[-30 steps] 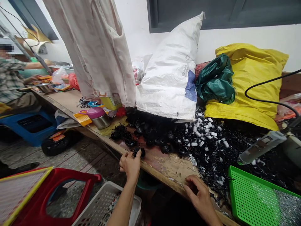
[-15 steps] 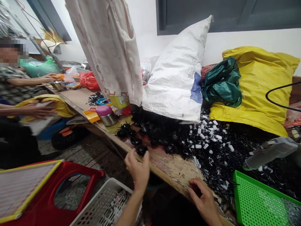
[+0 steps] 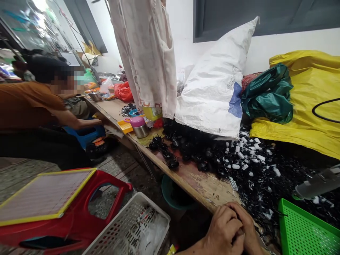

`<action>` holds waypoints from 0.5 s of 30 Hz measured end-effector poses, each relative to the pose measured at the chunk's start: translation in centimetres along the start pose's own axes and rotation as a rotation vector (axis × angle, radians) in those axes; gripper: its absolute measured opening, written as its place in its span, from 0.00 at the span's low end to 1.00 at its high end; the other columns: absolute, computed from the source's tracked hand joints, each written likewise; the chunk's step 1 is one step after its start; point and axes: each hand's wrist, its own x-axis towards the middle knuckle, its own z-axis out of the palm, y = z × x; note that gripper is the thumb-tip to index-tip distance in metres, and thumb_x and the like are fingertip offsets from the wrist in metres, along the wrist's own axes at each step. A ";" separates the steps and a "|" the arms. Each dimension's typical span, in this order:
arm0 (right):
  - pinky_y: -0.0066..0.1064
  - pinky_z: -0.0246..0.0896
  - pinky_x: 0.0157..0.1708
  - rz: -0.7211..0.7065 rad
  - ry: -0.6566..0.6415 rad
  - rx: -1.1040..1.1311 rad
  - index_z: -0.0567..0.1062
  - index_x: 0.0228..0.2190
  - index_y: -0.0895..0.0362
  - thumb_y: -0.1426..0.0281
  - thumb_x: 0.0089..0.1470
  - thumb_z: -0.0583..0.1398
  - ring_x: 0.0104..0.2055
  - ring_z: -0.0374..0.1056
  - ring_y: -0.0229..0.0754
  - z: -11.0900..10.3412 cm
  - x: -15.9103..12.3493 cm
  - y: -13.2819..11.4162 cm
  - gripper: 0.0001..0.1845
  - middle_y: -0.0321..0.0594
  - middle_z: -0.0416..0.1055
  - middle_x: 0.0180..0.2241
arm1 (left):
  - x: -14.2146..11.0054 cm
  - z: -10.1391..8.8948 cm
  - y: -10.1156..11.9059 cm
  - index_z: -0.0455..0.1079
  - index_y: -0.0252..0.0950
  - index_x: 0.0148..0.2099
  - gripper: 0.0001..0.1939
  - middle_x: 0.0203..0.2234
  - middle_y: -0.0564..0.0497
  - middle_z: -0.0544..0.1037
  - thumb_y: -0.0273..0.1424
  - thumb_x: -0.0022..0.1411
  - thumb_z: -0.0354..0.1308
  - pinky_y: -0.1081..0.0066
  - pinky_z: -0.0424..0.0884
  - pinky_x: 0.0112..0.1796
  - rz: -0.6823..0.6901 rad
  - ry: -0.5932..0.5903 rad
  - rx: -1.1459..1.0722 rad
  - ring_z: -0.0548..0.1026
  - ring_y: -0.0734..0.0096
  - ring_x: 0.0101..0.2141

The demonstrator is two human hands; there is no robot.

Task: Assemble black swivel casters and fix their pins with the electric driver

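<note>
My left hand (image 3: 221,230) and my right hand (image 3: 245,221) are pressed together at the front edge of the wooden workbench (image 3: 209,189), with fingers curled. Whatever lies between them is hidden. Just beyond the hands spreads a heap of tangled black scrap with white bits (image 3: 255,177). Further along the bench lie rounded black plastic parts (image 3: 191,150), with a small group of them (image 3: 166,152) nearer the edge. Neither hand touches these parts.
A green perforated tray (image 3: 302,230) sits at the right. A white sack (image 3: 212,92) and a yellow bag (image 3: 300,106) lean behind the heap. Below the bench are a white basket (image 3: 130,226) and a red stool (image 3: 87,191). A person in a brown shirt (image 3: 39,109) leans in at the left.
My left hand has moved right, away from the black parts, and joined my right hand. The view has swung, shifting the scene rightward, and a person in a brown shirt now shows at the left.
</note>
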 end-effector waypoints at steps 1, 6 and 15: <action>0.31 0.65 0.32 -0.008 0.000 -0.001 0.72 0.29 0.55 0.75 0.43 0.51 0.32 0.69 0.43 0.0 0.0 0.0 0.11 0.39 0.72 0.28 | 0.0 -0.1 0.0 0.67 0.36 0.28 0.08 0.22 0.46 0.67 0.23 0.42 0.51 0.65 0.63 0.28 -0.007 0.002 -0.005 0.64 0.65 0.27; 0.29 0.64 0.31 -0.058 -0.008 -0.002 0.70 0.27 0.55 0.75 0.44 0.52 0.30 0.68 0.41 0.2 0.1 -0.2 0.09 0.38 0.71 0.26 | 0.4 -0.8 0.3 0.68 0.35 0.29 0.08 0.24 0.45 0.68 0.22 0.43 0.52 0.65 0.64 0.30 -0.041 -0.023 -0.031 0.65 0.65 0.29; 0.27 0.62 0.30 -0.064 -0.025 -0.082 0.68 0.28 0.56 0.73 0.50 0.52 0.30 0.66 0.39 0.3 0.6 -1.3 0.05 0.38 0.69 0.26 | -0.4 -1.9 -1.3 0.66 0.37 0.41 0.13 0.34 0.44 0.68 0.21 0.52 0.49 0.63 0.65 0.39 -0.215 0.102 0.006 0.66 0.63 0.37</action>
